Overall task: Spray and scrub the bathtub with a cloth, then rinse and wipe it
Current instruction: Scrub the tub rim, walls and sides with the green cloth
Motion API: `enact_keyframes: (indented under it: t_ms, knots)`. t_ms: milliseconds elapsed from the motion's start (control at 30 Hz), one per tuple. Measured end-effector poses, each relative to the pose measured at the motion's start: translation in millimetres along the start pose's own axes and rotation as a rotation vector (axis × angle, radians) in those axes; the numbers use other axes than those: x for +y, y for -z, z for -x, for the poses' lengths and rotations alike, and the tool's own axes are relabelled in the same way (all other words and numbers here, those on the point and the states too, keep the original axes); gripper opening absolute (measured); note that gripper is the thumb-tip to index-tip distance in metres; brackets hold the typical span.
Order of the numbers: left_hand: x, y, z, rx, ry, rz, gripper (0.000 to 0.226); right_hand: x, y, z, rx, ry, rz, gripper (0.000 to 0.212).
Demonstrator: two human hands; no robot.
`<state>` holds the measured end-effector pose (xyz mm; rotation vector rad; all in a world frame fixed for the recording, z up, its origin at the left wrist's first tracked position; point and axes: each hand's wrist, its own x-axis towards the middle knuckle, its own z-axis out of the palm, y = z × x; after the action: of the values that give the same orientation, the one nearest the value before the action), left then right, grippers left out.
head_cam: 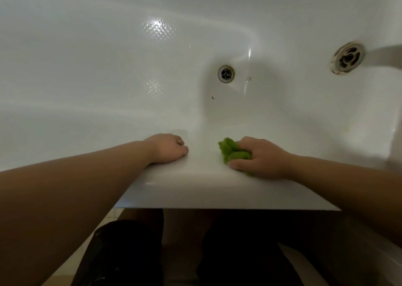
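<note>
The white bathtub (195, 190) fills the view, its glossy enamel catching soft glints of light on the floor and on the curve near the drain (226, 74), a small round metal fitting with a dark centre. A larger round metal fitting (348, 57), discoloured around its edge, sits on the end wall to the right. A tiny dark speck lies on the enamel below the drain. On the near rim, the right hand (261, 158) curls its fingers around a crumpled bright green cloth (232, 152), pressing it against the inner edge of the rim. The left hand (167, 147) rests on the rim well apart from the cloth; its fingers seem to bend over the inner edge, though they are mostly hidden.
</note>
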<state>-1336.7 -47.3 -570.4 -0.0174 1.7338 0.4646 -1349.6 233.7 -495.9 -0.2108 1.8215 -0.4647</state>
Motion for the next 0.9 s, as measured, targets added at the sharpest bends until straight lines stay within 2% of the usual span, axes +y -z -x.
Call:
enact_keyframes:
  t_ms: [67, 167, 300, 367, 467, 533, 633, 733, 900]
  knots:
    - [-2.6, 3.1, 12.8, -0.002, -0.020, 0.013, 0.048, 16.6, 13.0, 13.9, -0.014, -0.069, 0.048, 0.025]
    - [-9.5, 7.2, 31.4, -0.015, -0.049, 0.009, 0.051, 25.3, 7.6, -17.6, -0.033, -0.178, 0.150, 0.022]
    - [-24.7, 10.7, 57.6, -0.005, -0.084, -0.009, 0.060, -16.3, -25.9, -77.1, 0.000, -0.247, 0.137, 0.058]
    - [-32.8, 12.6, 70.1, 0.003, -0.092, -0.069, 0.068, -48.8, -39.4, -88.6, 0.004, -0.183, 0.081, 0.059]
    - [-45.8, 15.0, 91.6, 0.027, -0.098, -0.158, 0.081, -86.6, -45.3, -73.9, 0.009, -0.025, 0.002, 0.047]
    - [-53.2, 15.2, 105.2, 0.044, -0.105, -0.206, 0.089, -87.4, -40.3, -50.2, 0.025, 0.058, -0.065, 0.040]
    - [-65.6, 12.1, 121.6, 0.081, -0.097, -0.270, 0.101, -63.4, -22.9, -14.4, 0.008, 0.093, -0.076, 0.044]
    - [-81.7, 7.8, 131.3, 0.157, -0.088, -0.317, 0.109, -32.4, -9.2, -5.2, -0.002, -0.009, -0.084, 0.043]
    - [-96.6, -1.8, 140.8, 0.312, -0.082, -0.345, 0.101, -31.6, -21.3, -63.8, 0.006, -0.190, -0.023, 0.058]
